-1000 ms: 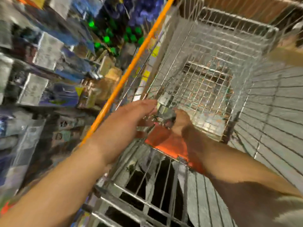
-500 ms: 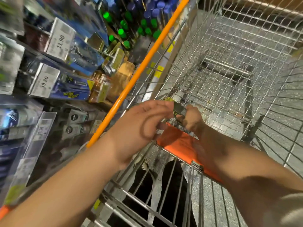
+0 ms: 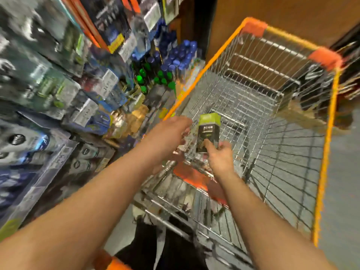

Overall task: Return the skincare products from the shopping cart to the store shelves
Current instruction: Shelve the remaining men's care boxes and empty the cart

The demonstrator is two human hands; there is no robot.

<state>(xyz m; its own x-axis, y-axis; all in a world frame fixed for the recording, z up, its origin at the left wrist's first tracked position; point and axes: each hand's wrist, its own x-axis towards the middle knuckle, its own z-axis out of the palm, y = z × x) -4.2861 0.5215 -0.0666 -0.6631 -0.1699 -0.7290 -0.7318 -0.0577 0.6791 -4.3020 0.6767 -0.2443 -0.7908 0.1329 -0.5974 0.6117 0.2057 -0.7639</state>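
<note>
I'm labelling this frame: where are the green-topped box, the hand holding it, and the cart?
green-topped box [image 3: 208, 133], head view, dark front face.
right hand [image 3: 219, 157], head view, back of hand.
cart [image 3: 329, 121], head view, orange right rim.

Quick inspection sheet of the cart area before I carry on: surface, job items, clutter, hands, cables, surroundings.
Surface: wire shopping cart, orange-rimmed; its basket shows no other products.
Job's things: one dark box with a green top, held upright over the basket.
Clutter: nothing seen.
Hands: right hand grips the box's lower end; left hand reaches beside it, fingers loose, contact unclear.
Cables: nothing seen.
Surroundings: stocked shelves on the left, blurred, with price tags; blue-capped and green-capped bottles further along.
</note>
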